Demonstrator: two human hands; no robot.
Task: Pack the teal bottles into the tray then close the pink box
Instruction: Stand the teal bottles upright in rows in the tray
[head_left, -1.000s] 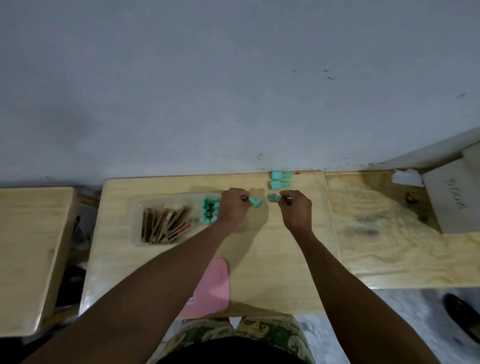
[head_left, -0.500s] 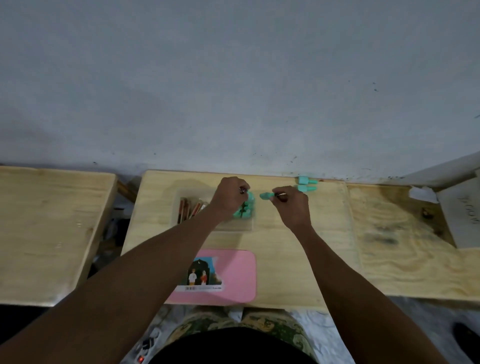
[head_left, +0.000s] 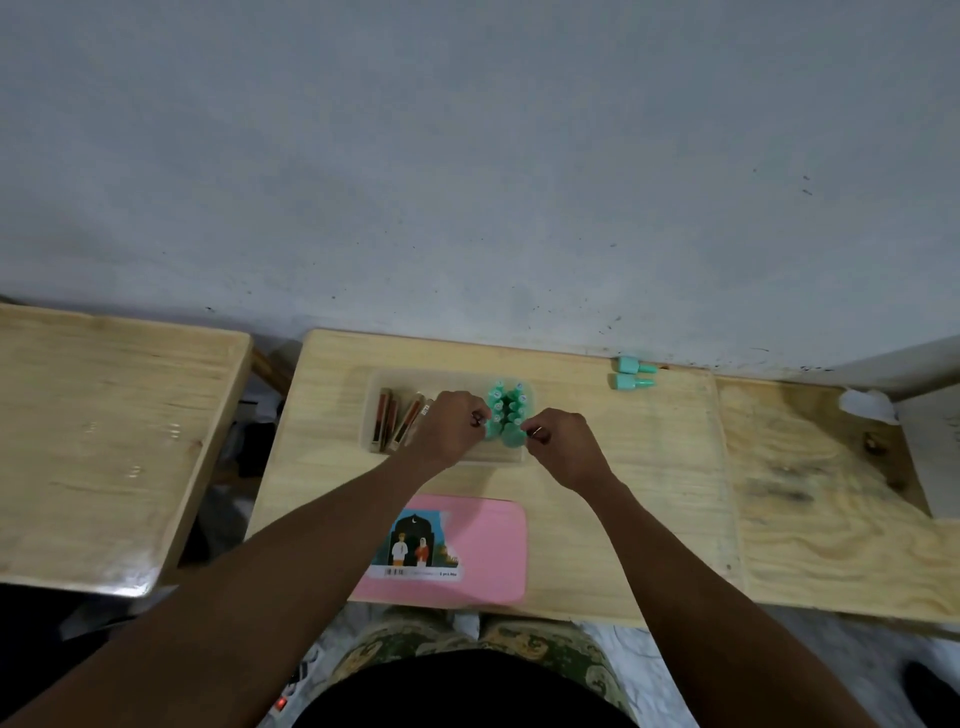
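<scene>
Hands meet at the teal cluster

Plywood table, pale and grainy, carries a shallow clear plastic tray with rounded corners at 11 o'clock. Inside it, the teal bottles stand upright in a tight double row at the tray's 3 o'clock end, their narrow caps pointing up. Slim brown tubes lie slanted at its 9 o'clock end.

The left hand curls at the cluster's 8 o'clock corner, its grip clamped on one small bottle there. The right hand comes in at 5 o'clock, its grip pinched on the nearest bottle of the other row.

Two more teal bottles, a loose pair, lie on their sides at the table's 1 o'clock edge, against the grey wall, well apart from the tray.

The pink box, flat, matte and round-cornered, lies at 6 o'clock, with a printed label on its top.
</scene>
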